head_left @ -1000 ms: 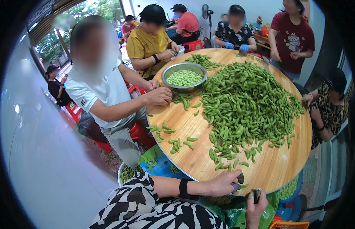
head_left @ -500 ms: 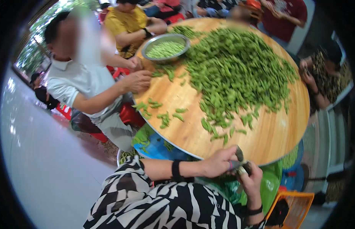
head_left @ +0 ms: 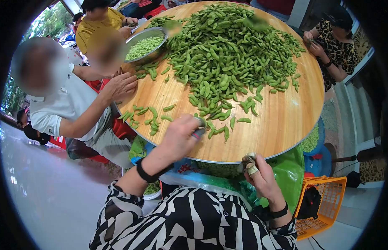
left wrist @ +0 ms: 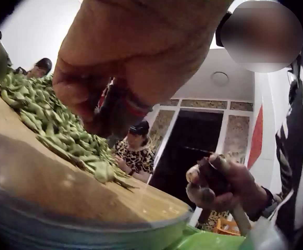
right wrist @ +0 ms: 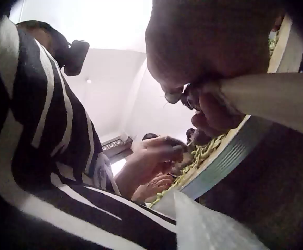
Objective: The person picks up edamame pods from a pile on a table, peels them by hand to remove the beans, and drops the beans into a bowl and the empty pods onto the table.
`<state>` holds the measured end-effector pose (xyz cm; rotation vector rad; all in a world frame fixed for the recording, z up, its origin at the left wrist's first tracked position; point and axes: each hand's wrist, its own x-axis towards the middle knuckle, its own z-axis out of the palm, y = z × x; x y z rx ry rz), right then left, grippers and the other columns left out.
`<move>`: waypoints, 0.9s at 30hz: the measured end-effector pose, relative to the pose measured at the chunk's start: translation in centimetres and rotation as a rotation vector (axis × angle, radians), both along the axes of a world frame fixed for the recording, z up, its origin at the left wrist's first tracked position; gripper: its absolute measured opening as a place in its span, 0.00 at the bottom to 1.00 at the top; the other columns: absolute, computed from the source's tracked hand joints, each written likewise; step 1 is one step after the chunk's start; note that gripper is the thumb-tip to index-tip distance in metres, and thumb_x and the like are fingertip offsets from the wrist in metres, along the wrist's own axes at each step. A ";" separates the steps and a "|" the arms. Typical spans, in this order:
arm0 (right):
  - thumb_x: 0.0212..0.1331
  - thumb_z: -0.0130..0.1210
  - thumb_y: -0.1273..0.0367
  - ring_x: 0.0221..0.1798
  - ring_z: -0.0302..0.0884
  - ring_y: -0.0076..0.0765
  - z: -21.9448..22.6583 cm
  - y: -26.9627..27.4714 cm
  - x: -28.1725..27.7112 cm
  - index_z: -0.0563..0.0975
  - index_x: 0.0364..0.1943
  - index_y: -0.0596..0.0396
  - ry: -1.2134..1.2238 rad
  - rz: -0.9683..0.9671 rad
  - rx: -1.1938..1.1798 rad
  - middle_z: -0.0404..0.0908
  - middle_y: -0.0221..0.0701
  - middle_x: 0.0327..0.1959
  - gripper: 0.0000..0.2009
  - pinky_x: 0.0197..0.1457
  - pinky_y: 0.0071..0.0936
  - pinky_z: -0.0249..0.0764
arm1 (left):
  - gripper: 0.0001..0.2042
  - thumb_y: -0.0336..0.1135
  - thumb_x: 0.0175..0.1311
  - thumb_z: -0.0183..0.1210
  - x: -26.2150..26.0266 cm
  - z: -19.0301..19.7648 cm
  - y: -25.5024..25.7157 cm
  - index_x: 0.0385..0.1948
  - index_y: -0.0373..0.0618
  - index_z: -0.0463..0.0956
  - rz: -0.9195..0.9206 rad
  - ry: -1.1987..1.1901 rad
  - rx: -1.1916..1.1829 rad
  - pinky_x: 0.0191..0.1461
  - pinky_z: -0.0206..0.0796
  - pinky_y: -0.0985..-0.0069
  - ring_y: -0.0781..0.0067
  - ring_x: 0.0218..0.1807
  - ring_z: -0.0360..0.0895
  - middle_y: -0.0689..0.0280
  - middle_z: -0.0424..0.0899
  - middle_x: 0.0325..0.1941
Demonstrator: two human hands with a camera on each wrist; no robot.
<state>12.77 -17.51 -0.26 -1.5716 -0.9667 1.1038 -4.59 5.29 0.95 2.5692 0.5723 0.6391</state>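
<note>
Green bean pods lie heaped on the round wooden table. My left hand is over the heap's near edge, dark covers on its thumb and finger, a gap between the two tips. In the left wrist view this hand hangs above pods with bent fingers; no pod shows in them. Just off the near rim is my right hand, with covered, bent fingertips close together. The left wrist view shows the right hand curled; whether anything is inside is hidden.
A metal bowl of shelled beans stands at the table's left, beside a person in white. Others sit around the table. Loose pods lie near the left rim. Green plastic and an orange basket are below at the right.
My two hands, together half a second ago, are now apart. The left has moved forward and left to the pods; the right stays near the rim. The head view has shifted.
</note>
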 end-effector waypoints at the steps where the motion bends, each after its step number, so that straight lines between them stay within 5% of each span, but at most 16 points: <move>1: 0.66 0.41 0.68 0.18 0.63 0.18 -0.2 0.1 0.0 0.69 0.46 0.60 0.039 -0.025 0.049 0.73 0.28 0.26 0.12 0.21 0.17 0.60 | 0.08 0.28 0.52 0.62 1.1 -0.6 -0.6 0.34 0.41 0.76 -0.082 0.008 -0.050 0.37 0.66 0.65 0.53 0.35 0.73 0.56 0.73 0.31; 8: 0.66 0.40 0.68 0.19 0.61 0.16 -0.4 -0.4 0.0 0.68 0.50 0.59 0.270 -0.081 -0.018 0.72 0.28 0.26 0.13 0.22 0.15 0.59 | 0.09 0.28 0.51 0.63 4.3 -3.2 -1.2 0.34 0.40 0.76 -0.074 0.134 0.129 0.37 0.66 0.64 0.53 0.34 0.72 0.57 0.71 0.31; 11: 0.67 0.38 0.68 0.19 0.60 0.16 -0.5 -0.1 -0.2 0.67 0.52 0.59 0.348 -0.102 0.012 0.72 0.28 0.25 0.14 0.22 0.15 0.59 | 0.09 0.27 0.50 0.63 4.8 -2.6 -0.5 0.33 0.39 0.77 -0.113 -0.102 0.098 0.37 0.66 0.67 0.55 0.34 0.72 0.59 0.73 0.33; 19: 0.70 0.35 0.69 0.17 0.60 0.16 0.6 1.5 -0.4 0.60 0.66 0.59 0.396 -0.147 0.154 0.69 0.28 0.20 0.21 0.20 0.14 0.56 | 0.09 0.30 0.54 0.66 5.5 1.1 -4.1 0.36 0.42 0.79 -0.172 -0.146 -0.683 0.31 0.62 0.81 0.80 0.31 0.75 0.68 0.81 0.32; 21: 0.72 0.37 0.63 0.16 0.61 0.18 0.3 1.6 -0.6 0.60 0.66 0.59 0.475 -0.158 0.222 0.71 0.32 0.21 0.22 0.19 0.14 0.57 | 0.09 0.28 0.54 0.65 5.7 0.8 -4.6 0.37 0.40 0.79 -0.199 -0.104 -0.669 0.35 0.65 0.82 0.81 0.34 0.76 0.69 0.82 0.34; 23: 0.72 0.37 0.64 0.17 0.62 0.18 0.2 1.5 -0.7 0.59 0.66 0.60 0.482 -0.141 0.222 0.71 0.32 0.21 0.22 0.19 0.14 0.58 | 0.09 0.25 0.55 0.64 6.0 0.3 -5.2 0.38 0.38 0.78 -0.245 -0.224 -0.957 0.40 0.70 0.82 0.81 0.37 0.77 0.68 0.82 0.35; 27: 0.72 0.39 0.64 0.17 0.63 0.18 0.0 1.5 -1.0 0.59 0.66 0.60 0.423 -0.142 0.232 0.71 0.31 0.22 0.23 0.19 0.14 0.58 | 0.10 0.22 0.55 0.64 5.9 0.1 -5.2 0.39 0.36 0.77 -0.207 -0.166 -1.128 0.45 0.71 0.80 0.80 0.39 0.78 0.67 0.82 0.36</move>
